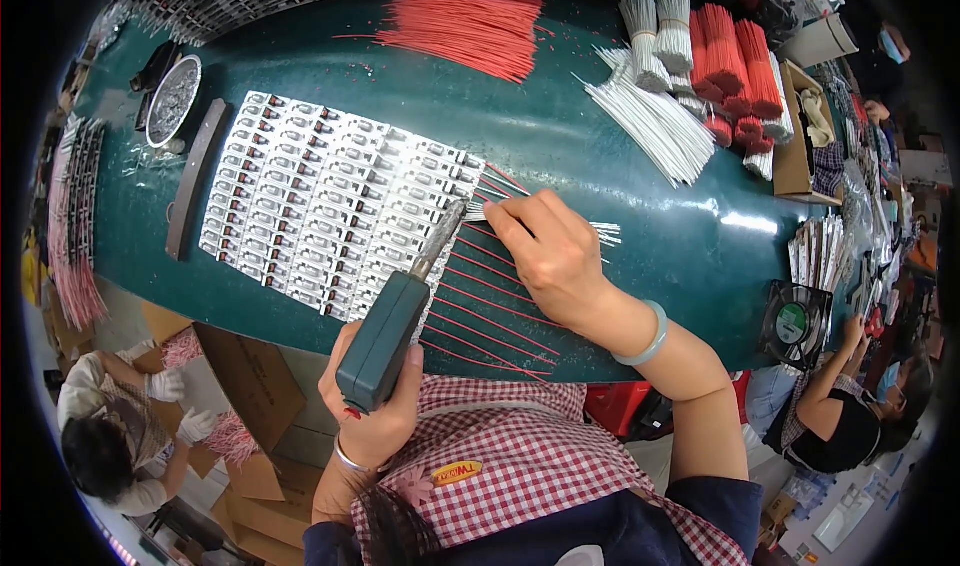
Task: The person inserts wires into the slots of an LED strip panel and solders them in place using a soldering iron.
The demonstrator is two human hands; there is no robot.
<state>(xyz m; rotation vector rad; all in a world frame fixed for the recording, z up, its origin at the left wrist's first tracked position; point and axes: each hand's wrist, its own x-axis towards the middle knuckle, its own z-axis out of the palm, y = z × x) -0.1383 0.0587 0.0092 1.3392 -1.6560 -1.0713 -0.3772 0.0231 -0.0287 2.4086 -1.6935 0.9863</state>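
In my left hand (385, 421) is a dark green soldering gun (383, 341), fingers wrapped round its body. The gun's metal tip reaches the right edge of a white panel (345, 131) covered in rows of small metal parts. My right hand (555, 256) pinches a small bunch of white wires (606, 234) at that same edge, close to the tip. Thin red wires (495, 311) stick out from the panel's lower right side, spaced in a row and lying on the table. Whether the tip touches a wire or a part is too small to tell.
Loose red wires (465, 26) lie at the back of the green table (700, 296). White wires (655, 121) and tied bundles (735, 61) sit back right. A dark bar (197, 181) and a bowl (173, 101) are left; a fan (795, 324) stands right. Co-workers sit both sides.
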